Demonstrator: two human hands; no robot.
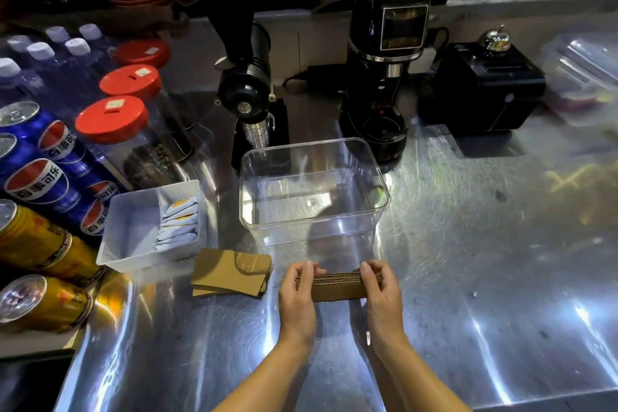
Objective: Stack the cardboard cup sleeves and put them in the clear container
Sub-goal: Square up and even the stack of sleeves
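On the steel counter, both hands clamp a sleeve stack before the clear container.

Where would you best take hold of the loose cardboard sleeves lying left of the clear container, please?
Probably by their short ends. The loose cardboard sleeves lie flat and slightly fanned on the steel counter, so come from above, pinch both ends inward to square them, as both hands now hold the stack.
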